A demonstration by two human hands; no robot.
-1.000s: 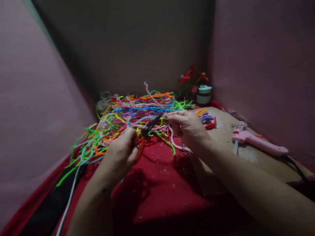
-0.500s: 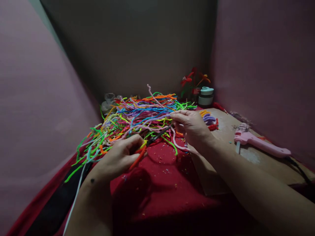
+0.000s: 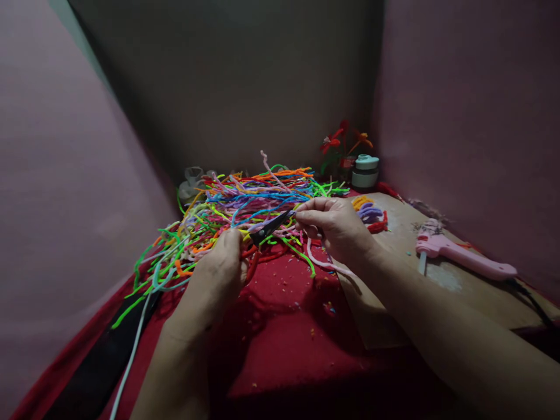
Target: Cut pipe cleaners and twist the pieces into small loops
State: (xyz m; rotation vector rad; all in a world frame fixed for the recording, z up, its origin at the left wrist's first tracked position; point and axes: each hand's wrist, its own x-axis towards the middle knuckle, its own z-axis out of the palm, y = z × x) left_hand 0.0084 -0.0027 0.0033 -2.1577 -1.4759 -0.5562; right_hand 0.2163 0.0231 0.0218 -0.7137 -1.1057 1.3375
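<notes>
My left hand (image 3: 223,265) is closed around a pair of scissors (image 3: 270,228) with dark blades and orange and yellow handles. The blades point up and to the right, and their tips reach my right fingertips. My right hand (image 3: 335,224) pinches a purple pipe cleaner (image 3: 291,213) between thumb and forefinger; part of it is hidden behind the blades and fingers. Beyond both hands lies a big tangled pile of pipe cleaners (image 3: 258,195) in many colours. A pale pink pipe cleaner (image 3: 321,263) hangs below my right hand.
On the right, a pink glue gun (image 3: 468,256) rests on a brown board (image 3: 464,297), near coiled pipe-cleaner pieces (image 3: 371,213). A lidded jar (image 3: 366,172) and red flowers (image 3: 335,142) stand behind. Small scraps dot the red cloth (image 3: 297,350). A white cable (image 3: 135,344) runs at left.
My left hand has raised and turned the scissors, so the blades now meet the purple pipe cleaner at my right fingertips. My right hand has shifted slightly left and down.
</notes>
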